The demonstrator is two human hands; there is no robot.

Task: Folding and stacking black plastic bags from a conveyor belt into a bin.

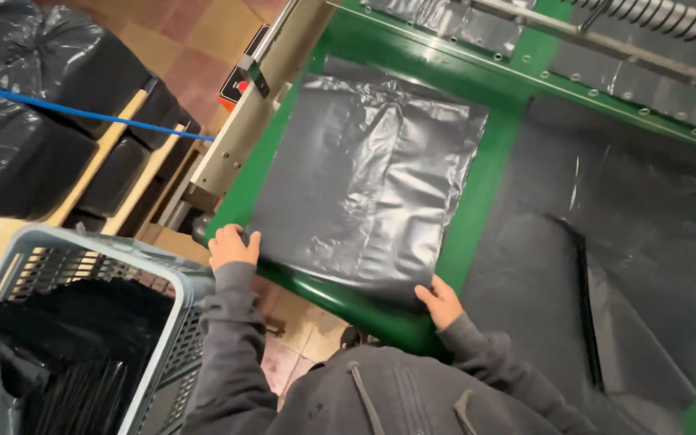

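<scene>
Head view: grey zip-up hooded top (396, 399) fills btm edge, nearest the lens. Left hand (231, 246) rests curled at the near-left corner of the flat stack of dark grey plastic bags (368, 173); fingers closed over the stack edge. Right hand (442, 304) pinches the near-right corner, fingers closed on the film. Stack lies flat on the green metal machine table (489, 173), near edge at the rounded rim. Step, as judged: gathering the stack w/ both hands. Next move calls for an even grip on both corners so the sheets don't slide apart. Grey plastic mesh crate (159, 322) sits just left.
</scene>
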